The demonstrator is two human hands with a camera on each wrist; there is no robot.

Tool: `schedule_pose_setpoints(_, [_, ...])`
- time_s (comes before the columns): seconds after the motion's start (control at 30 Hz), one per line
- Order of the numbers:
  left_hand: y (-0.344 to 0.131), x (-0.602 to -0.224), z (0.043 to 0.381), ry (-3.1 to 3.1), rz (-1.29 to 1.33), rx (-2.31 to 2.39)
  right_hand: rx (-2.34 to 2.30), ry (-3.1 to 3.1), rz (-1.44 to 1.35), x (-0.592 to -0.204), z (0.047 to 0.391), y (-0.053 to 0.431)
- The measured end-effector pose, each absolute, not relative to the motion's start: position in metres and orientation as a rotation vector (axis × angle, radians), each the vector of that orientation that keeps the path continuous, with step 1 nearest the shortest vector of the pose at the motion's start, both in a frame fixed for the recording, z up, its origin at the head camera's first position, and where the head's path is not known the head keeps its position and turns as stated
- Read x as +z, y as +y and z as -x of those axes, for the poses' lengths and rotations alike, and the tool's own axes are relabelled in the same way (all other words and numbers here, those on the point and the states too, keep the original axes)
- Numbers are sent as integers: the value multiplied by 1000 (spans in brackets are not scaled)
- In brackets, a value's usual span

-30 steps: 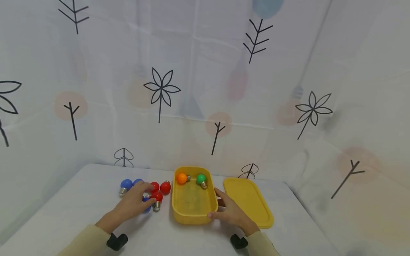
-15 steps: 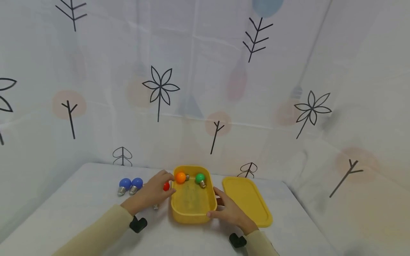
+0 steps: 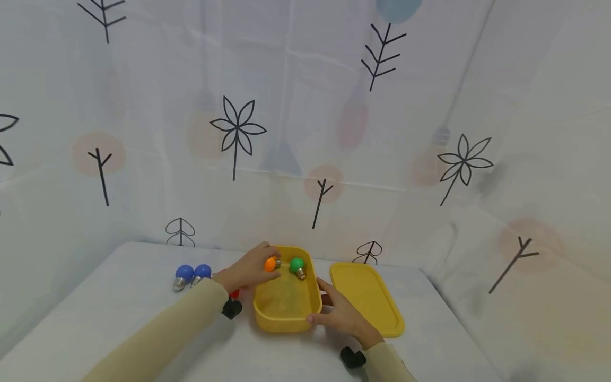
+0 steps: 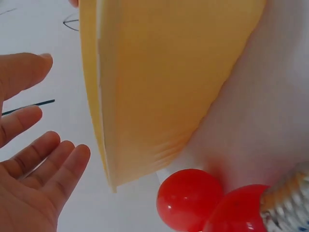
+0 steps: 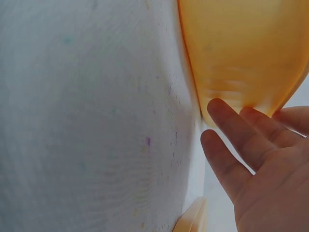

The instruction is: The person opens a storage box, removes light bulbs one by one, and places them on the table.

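A yellow plastic box (image 3: 288, 322) stands in the middle of the table in the head view. Inside lie an orange light bulb (image 3: 270, 264) and a green light bulb (image 3: 297, 266) with metal screw bases. My left hand (image 3: 253, 267) reaches over the box's left rim beside the orange bulb; the left wrist view has its fingers spread and nothing between them. With fingers nearly straight, my right hand (image 3: 345, 314) rests against the box's right wall. Red bulbs (image 4: 189, 199) lie left of the box, mostly hidden by my left arm in the head view.
Two blue bulbs (image 3: 184, 274) lie farther left, partly behind my left sleeve. A flat yellow lid (image 3: 367, 297) rests on the white table right of the box. Behind the table hangs a patterned white cloth (image 3: 286, 132).
My left hand has moved right from the bulb cluster to above the box's left rim. My right hand stays against the box. The view has shifted slightly.
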State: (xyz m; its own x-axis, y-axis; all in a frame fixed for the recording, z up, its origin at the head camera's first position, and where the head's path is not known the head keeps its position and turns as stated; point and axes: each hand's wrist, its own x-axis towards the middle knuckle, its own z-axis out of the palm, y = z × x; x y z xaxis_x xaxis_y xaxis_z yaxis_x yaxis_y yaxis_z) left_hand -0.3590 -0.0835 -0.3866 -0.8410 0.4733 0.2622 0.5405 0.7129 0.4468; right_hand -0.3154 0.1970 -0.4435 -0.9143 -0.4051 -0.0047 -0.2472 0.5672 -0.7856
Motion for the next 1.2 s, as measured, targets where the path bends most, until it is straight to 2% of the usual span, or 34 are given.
schedule_pose_setpoints(0.67, [-63,-397,395,-2964,830,-683,-1249,2628,523,-443,315,197])
schedule_pose_setpoints(1.2, [-64,-403,397,-2988,871,-600,-1265,2616,544,-445,317,198])
